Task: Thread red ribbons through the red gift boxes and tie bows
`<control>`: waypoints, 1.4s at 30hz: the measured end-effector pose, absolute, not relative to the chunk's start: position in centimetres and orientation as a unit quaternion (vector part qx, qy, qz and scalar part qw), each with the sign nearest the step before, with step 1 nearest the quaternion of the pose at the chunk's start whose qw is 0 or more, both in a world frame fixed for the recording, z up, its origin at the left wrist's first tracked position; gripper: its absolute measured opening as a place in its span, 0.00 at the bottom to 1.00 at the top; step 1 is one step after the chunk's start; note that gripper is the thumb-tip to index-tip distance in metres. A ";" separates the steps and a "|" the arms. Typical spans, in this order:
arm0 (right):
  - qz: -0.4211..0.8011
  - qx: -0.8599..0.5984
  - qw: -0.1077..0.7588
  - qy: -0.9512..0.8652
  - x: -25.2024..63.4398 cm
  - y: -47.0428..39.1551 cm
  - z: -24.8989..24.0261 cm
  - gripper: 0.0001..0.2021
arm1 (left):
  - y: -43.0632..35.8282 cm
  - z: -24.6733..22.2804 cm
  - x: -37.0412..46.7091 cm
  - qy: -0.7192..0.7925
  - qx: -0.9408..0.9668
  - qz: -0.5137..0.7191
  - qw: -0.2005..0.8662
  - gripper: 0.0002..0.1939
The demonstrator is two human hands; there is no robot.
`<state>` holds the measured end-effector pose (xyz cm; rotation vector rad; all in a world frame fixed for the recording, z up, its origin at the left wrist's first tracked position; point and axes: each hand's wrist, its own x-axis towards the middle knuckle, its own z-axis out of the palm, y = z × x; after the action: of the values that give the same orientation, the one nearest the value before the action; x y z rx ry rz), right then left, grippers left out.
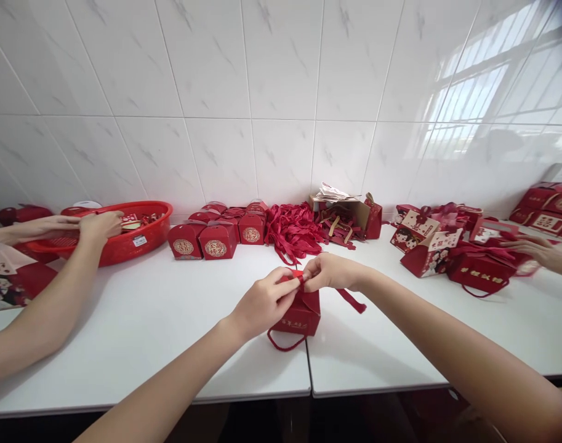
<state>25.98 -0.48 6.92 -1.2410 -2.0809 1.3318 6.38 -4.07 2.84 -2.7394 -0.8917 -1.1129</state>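
Observation:
A small red gift box (303, 314) with gold lettering stands on the white table in front of me. Its red cord handle (287, 349) hangs down at the near side. My left hand (266, 301) pinches a red ribbon at the top of the box. On the other side, my right hand (329, 272) has its fingers closed on the same ribbon. One loose ribbon end (353, 301) trails out below my right hand. The fingertips partly hide where the ribbon crosses the box top.
Behind lie a pile of red ribbons (294, 227), several red boxes (216, 241) and an open carton (361, 215). At left, another person's hands (100, 224) reach into a red basket (144, 243). At right, a co-worker's hand (537, 249) touches red gift boxes (481, 269).

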 end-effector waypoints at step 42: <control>-0.013 -0.436 0.252 -0.864 27.8 -4.5 4.7 0.02 | -5.0 5.3 2.2 -0.408 -0.879 -0.214 0.124 0.07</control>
<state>27.76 -4.53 4.72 -1.1851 -2.3492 -0.0354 2.19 -5.04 5.31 -2.5614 -1.1896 -0.6245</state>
